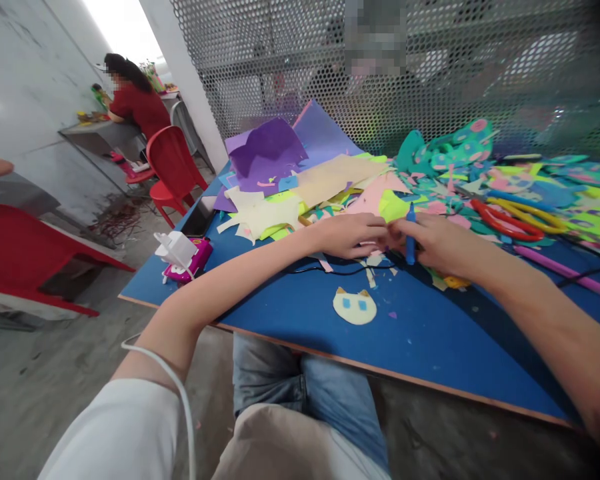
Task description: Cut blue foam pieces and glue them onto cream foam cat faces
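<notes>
My right hand (435, 243) is closed around a blue pen-shaped tool (411, 233) standing nearly upright; its exact kind is unclear. Touching or almost touching those fingertips, my left hand (355, 235) has its fingers bent and pressed together, and anything in them is hidden. Below both hands lies a cream cat-face cutout (355, 308) with two blue squares for eyes and brownish ears. A thin black cord (325, 271) runs under the hands, among small cream and pink scraps.
Purple sheets (270, 157) and a heap of coloured offcuts (445, 180) line the blue table's (280, 300) back, against perforated metal. Red-handled scissors (505, 223) and a pink stick (565, 270) lie right. A white charger (177, 250) stands left. A person in red (140, 107) sits beyond.
</notes>
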{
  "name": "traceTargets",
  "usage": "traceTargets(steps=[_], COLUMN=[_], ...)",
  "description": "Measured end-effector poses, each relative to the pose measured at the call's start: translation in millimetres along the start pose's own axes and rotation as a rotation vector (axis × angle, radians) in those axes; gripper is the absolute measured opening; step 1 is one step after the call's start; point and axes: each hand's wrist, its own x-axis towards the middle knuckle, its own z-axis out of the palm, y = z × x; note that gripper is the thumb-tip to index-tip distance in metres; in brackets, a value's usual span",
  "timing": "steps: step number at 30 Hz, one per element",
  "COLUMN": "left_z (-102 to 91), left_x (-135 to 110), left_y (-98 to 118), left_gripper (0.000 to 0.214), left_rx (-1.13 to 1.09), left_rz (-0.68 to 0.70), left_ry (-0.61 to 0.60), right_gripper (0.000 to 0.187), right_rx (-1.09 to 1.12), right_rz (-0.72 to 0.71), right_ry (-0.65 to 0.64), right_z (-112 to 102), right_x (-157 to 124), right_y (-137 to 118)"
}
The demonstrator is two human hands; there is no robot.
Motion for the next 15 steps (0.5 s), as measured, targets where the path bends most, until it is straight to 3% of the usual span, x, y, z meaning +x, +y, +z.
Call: traceTargets(steps=[4,11,15], left_z=[5.6,-7.7,1.9], left_x=[3.0,2.6,4.6], left_y=[8.1,12.6,10.5], left_gripper=[0.037,0.033,0.039], left_rx=[-0.030,0.006,-0.022], left_rz=[0.032,-0.027,-0.003], left_ry=[-0.062,-0.098,-0.018], right_gripper=[0.010,0.014,0.017], right_rx=[-0.005,-0.274,-0.344], right_rz=[0.014,-0.009,0.012], right_ry=[-0.070,0.134,0.123], right_z=[-2.6,-15.3,-11.7], right_x=[-0.2,-8.7,-9.6], right_y=[0.9,2.2,1.5])
